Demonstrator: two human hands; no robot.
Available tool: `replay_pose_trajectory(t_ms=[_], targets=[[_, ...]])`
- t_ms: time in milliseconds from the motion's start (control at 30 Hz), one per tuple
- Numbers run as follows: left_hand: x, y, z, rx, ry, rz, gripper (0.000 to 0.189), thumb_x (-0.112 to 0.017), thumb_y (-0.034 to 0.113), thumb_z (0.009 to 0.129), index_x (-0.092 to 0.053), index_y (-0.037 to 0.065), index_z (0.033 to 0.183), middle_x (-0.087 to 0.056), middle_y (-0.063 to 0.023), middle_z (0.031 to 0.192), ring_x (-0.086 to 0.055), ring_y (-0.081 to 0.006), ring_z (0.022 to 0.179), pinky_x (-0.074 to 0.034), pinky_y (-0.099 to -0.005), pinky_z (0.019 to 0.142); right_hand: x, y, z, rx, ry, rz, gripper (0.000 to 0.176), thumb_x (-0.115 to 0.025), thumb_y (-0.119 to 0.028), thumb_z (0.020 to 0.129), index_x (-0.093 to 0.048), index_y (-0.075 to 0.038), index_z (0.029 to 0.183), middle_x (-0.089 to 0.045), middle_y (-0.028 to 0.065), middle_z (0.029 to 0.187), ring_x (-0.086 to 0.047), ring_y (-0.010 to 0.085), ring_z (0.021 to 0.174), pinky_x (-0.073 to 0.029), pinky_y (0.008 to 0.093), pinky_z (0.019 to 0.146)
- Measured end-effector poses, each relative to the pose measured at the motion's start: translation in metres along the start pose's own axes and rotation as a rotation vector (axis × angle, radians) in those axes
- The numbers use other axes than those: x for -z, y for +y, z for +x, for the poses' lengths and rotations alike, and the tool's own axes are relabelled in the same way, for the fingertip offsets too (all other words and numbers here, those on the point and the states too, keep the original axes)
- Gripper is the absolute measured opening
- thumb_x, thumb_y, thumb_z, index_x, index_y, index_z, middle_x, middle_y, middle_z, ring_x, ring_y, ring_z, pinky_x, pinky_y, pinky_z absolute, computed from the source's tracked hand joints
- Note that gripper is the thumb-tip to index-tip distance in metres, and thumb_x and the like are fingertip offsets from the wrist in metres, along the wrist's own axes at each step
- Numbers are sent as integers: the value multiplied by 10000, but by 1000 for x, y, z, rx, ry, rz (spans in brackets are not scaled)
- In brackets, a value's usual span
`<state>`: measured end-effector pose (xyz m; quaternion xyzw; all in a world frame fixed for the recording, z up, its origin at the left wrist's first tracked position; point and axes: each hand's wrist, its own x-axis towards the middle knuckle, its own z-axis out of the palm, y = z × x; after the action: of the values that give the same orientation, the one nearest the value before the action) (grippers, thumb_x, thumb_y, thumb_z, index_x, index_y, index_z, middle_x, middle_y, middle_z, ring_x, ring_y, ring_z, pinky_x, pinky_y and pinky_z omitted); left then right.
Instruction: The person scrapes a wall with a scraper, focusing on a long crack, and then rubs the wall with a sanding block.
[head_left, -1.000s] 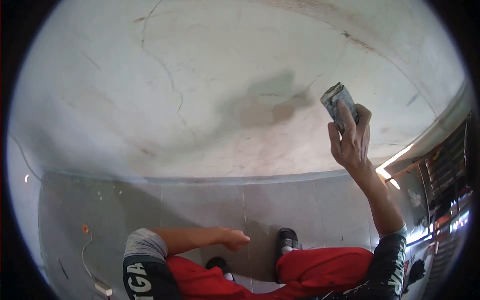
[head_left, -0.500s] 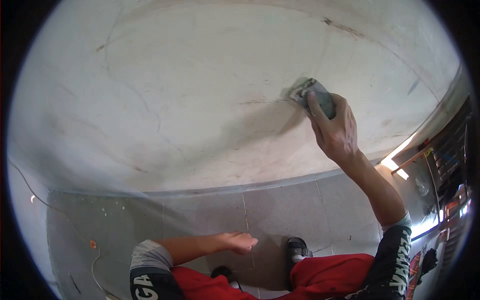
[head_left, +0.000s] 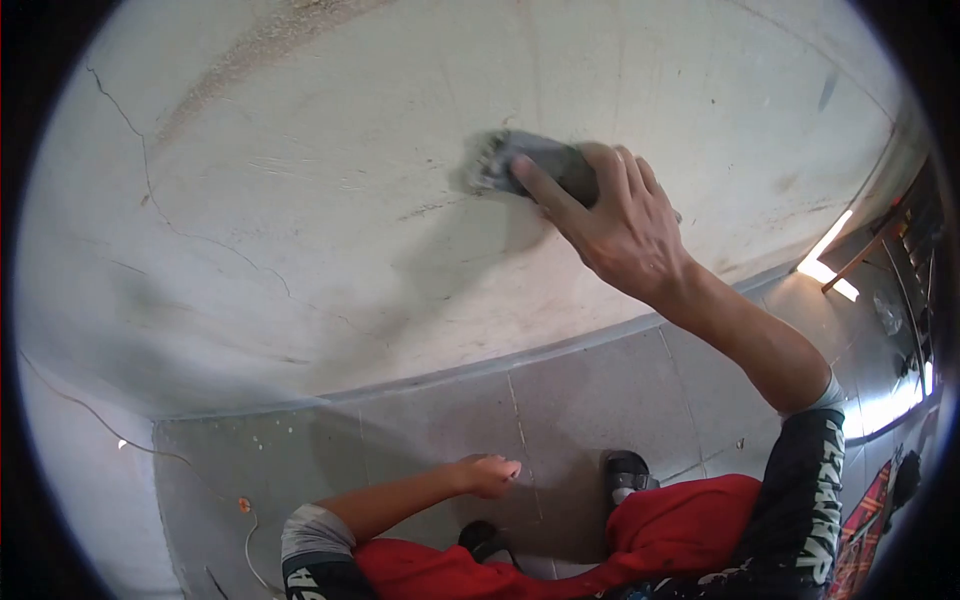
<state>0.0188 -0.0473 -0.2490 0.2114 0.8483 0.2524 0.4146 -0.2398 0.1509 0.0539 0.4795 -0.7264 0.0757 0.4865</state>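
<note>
My right hand (head_left: 630, 220) grips a dark grey block (head_left: 550, 165) that looks like a sanding block, with a ragged, pale front edge. The thumb lies along its near side and the fingers wrap over its far side. The block is against the pale, stained wall (head_left: 330, 220), beside a dark scuff, though motion blurs its front edge. Low in front of my body, my left hand (head_left: 490, 476) is curled closed over the floor, with nothing visible in it.
Grey floor tiles (head_left: 430, 425) meet the wall along a low edge. A thin cable (head_left: 250, 545) runs over the floor at left. My sandalled foot (head_left: 627, 475) stands below the wall. Bright light and a leaning wooden bar (head_left: 850, 265) are at right.
My right hand has moved left and slightly up across the wall with the block. The view has shifted and tilted; my left hand stays curled low.
</note>
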Motion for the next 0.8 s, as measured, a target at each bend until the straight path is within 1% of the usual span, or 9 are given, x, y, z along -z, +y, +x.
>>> replay_pose_trajectory(t_ms=[100,167,200,267,367,467,567,667,800], targets=[[-2,3,-10,65,17,42,226,-456,186,977,-581,55,1113,-668,-265,1053,-639,-466,1024,-492,-544,887,9,-18,46,-29,33,-6,527,-632,-179,977,-539,-215,1495,-522,141,1100,-562,271,952,-541,384,760],[3,12,-17,70,24,-32,269,-486,204,931,-602,45,1114,-687,-270,1057,-653,-471,1039,-507,-556,896,10,-28,58,-44,73,-50,551,-638,-148,969,-524,-193,1506,-519,155,1102,-555,268,940,-537,388,754],[6,16,-19,76,27,-32,269,-486,204,931,-602,45,1114,-687,-270,1057,-653,-471,1039,-507,-556,896,10,-27,54,-44,79,-46,551,-638,-148,969,-524,-193,1506,-519,155,1102,-555,268,940,-537,388,754],[10,18,-23,99,-40,2,276,-479,207,941,-602,41,1124,-687,-269,1062,-653,-473,1036,-508,-560,899,7,-23,35,-78,21,34,571,-639,-120,957,-514,-177,1511,-515,166,1105,-563,272,933,-534,393,749],[6,11,-26,95,-7,5,287,-479,218,946,-598,41,1138,-684,-279,1062,-653,-475,1035,-509,-562,900,-9,-21,-7,-90,-27,64,604,-630,-107,956,-480,-183,1535,-514,174,1100,-563,276,940,-529,392,743],[2,5,-20,89,-25,30,283,-484,222,946,-586,40,1138,-678,-287,1061,-650,-475,1042,-508,-561,901,-3,-20,6,-68,-16,14,643,-621,-90,951,-443,-191,1560,-513,184,1095,-566,290,954,-523,396,741],[-10,1,-11,47,-17,43,278,-481,226,946,-575,40,1131,-671,-293,1058,-647,-476,1045,-508,-560,901,8,-24,48,-79,45,25,665,-614,-81,957,-410,-198,1579,-511,198,1100,-571,302,959,-518,416,742],[-16,-8,-7,20,0,11,221,-470,237,988,-558,55,1076,-658,-264,1025,-635,-475,1022,-488,-562,881,1,-27,40,-104,37,39,677,-622,-82,949,-406,-196,1581,-510,206,1095,-575,311,954,-519,425,743],[2,1,-17,0,42,0,214,-485,228,978,-551,58,1089,-655,-263,1029,-636,-478,1017,-492,-565,881,-17,-35,-15,-91,-44,96,696,-638,-87,936,-403,-192,1583,-508,196,1076,-564,299,916,-519,414,741]])
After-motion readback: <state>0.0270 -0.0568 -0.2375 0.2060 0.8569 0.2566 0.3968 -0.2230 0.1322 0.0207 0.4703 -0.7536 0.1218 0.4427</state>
